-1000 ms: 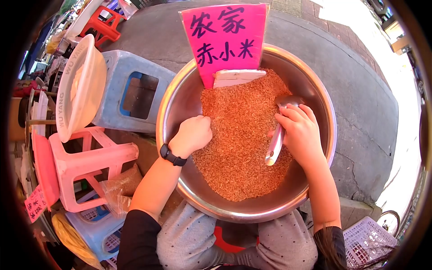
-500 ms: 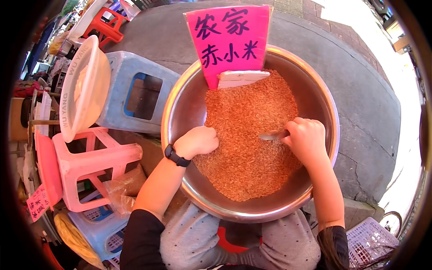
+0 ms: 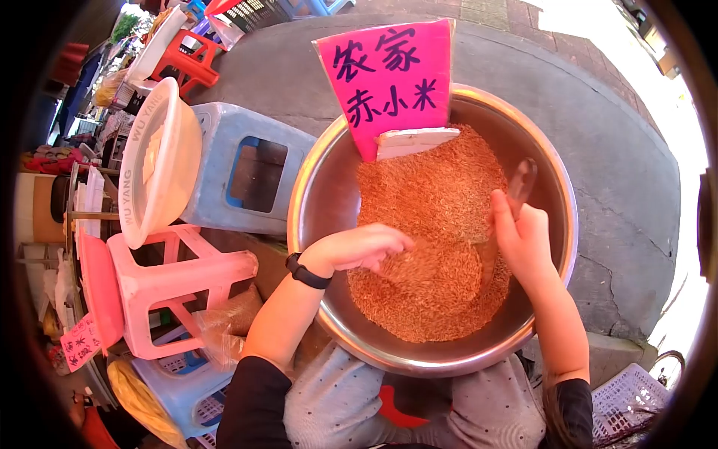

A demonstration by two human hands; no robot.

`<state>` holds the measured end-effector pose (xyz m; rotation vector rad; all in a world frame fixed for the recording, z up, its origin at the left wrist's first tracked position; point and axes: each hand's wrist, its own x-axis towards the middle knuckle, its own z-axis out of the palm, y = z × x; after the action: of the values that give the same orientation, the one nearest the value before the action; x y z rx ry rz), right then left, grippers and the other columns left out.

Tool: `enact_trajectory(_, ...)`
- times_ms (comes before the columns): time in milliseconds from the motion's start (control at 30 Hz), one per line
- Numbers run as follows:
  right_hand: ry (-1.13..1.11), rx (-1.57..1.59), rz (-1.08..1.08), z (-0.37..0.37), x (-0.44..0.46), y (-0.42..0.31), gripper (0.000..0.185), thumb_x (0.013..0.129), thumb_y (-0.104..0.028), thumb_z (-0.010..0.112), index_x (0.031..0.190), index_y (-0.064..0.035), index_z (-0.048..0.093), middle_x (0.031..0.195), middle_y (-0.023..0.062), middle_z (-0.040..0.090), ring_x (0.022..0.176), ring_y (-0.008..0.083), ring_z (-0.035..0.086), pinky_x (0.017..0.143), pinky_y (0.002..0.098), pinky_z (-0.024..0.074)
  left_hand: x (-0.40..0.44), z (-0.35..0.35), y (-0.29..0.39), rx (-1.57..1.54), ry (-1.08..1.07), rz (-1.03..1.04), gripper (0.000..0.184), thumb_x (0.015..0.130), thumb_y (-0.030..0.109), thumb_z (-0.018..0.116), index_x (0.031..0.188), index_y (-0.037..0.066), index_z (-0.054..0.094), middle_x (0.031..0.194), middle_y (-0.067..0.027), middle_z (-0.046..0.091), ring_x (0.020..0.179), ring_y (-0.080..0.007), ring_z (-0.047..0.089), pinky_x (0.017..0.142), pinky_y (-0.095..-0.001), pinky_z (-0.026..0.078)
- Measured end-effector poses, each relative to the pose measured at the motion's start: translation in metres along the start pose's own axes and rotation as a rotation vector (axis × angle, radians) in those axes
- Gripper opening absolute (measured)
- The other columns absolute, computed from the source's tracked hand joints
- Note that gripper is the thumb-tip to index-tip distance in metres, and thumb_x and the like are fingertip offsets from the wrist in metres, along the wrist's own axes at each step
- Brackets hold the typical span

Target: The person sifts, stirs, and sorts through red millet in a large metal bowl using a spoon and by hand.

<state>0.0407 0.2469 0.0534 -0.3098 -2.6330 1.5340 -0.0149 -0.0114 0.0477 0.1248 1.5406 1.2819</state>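
The right hand (image 3: 523, 236) is clenched round the metal scoop (image 3: 522, 182), its handle end tilted up above the fist and its lower part down at the grain, likely a hold that gives push into the heap. The left hand (image 3: 368, 248) is loosely open, palm side low over the red rice (image 3: 434, 179), seemingly to steer grains (whether any lie in the palm, I cannot tell). The rice spreads beneath and between both hands in a steel basin (image 3: 559, 176), whose width leaves elbow room. Beyond the hands, a white block (image 3: 417, 142) probably props the pink sign (image 3: 393, 71) upright for reading.
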Motion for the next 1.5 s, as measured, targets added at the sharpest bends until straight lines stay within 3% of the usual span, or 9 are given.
enact_trajectory(67,0.179,0.219,-0.086,-0.005,0.006,0.003,0.033,0.094,-0.02,0.051,0.069,-0.0004,0.057,0.056,0.0049,0.054,0.051,0.0121,0.05,0.052,0.0252,0.0413,0.009,-0.009,0.009,-0.424,-0.004,0.059,0.03,0.09,0.019,0.043,0.114,0.005,0.054,0.098,-0.0044,0.062,0.08,-0.0141,0.06,0.076,-0.0269,0.049)
enact_trajectory(200,0.408,0.005,-0.248,-0.023,0.017,0.01,0.031,0.094,-0.024,0.05,0.076,-0.0005,0.058,0.069,0.0067,0.059,0.065,0.0163,0.057,0.059,0.0296,0.0441,0.021,-0.018,-0.007,0.429,0.873,0.34,0.028,0.086,0.016,0.046,0.11,0.002,0.051,0.097,-0.0094,0.061,0.083,-0.0195,0.06,0.076,-0.0305,0.046)
enact_trajectory(267,0.44,-0.248,-0.283,-0.025,0.022,0.012,0.03,0.093,-0.025,0.051,0.078,-0.0009,0.059,0.074,0.0087,0.059,0.067,0.0223,0.058,0.06,0.0324,0.0451,0.021,-0.016,-0.015,0.787,0.906,0.24,0.028,0.083,0.017,0.046,0.104,0.001,0.054,0.093,-0.0161,0.062,0.081,-0.0274,0.061,0.074,-0.0329,0.047)
enact_trajectory(367,0.352,-0.588,-0.157,-0.023,0.019,0.001,0.036,0.092,-0.033,0.049,0.077,-0.0021,0.059,0.076,0.0111,0.058,0.071,0.0311,0.058,0.06,0.0376,0.0463,0.022,-0.015,-0.022,1.091,0.607,-0.14,0.028,0.08,0.021,0.045,0.088,0.0,0.061,0.088,-0.0215,0.061,0.084,-0.0365,0.059,0.075,-0.0426,0.047)
enact_trajectory(800,-0.342,-0.464,0.077,-0.005,0.005,0.003,0.042,0.091,-0.029,0.044,0.071,0.0031,0.062,0.071,0.0261,0.06,0.071,0.0427,0.06,0.071,0.0494,0.0469,0.015,0.006,0.011,1.012,-0.281,-0.323,0.043,0.079,0.03,0.042,0.089,-0.005,0.063,0.085,-0.0246,0.061,0.08,-0.0354,0.059,0.073,-0.0403,0.045)
enact_trajectory(867,-0.317,-0.375,0.059,-0.007,0.006,-0.004,0.04,0.091,-0.026,0.045,0.07,0.0034,0.061,0.071,0.0267,0.06,0.072,0.0434,0.059,0.07,0.0496,0.0461,0.013,0.008,0.014,0.958,-0.277,-0.179,0.036,0.08,0.025,0.046,0.093,-0.005,0.061,0.084,-0.0201,0.062,0.079,-0.0286,0.059,0.071,-0.0361,0.046)
enact_trajectory(1033,0.173,0.331,0.169,-0.017,0.011,0.001,0.041,0.096,-0.026,0.043,0.062,-0.0034,0.046,0.054,-0.0002,0.04,0.054,0.0078,0.037,0.05,0.027,0.0321,0.011,0.004,0.008,0.207,-0.042,0.313,0.029,0.078,0.0,0.051,0.105,0.0,0.059,0.096,-0.0028,0.062,0.093,-0.0116,0.056,0.082,-0.0272,0.043)
enact_trajectory(1133,0.381,0.221,-0.058,-0.024,0.016,0.015,0.039,0.097,-0.024,0.04,0.066,-0.0021,0.049,0.058,0.0024,0.044,0.056,0.0118,0.042,0.052,0.028,0.0346,0.025,-0.009,-0.004,0.351,0.474,0.573,0.032,0.08,0.004,0.049,0.111,0.0,0.053,0.118,-0.0121,0.052,0.108,-0.0207,0.051,0.09,-0.0309,0.042)
enact_trajectory(1500,0.355,0.169,-0.048,-0.02,0.029,0.018,0.033,0.097,-0.026,0.041,0.077,-0.0032,0.054,0.06,0.0029,0.049,0.055,0.0108,0.048,0.052,0.0266,0.039,0.036,-0.01,-0.026,0.773,0.621,0.377,0.051,0.08,0.012,0.049,0.127,-0.004,0.039,0.13,-0.0214,0.039,0.125,-0.0332,0.036,0.104,-0.0362,0.03)
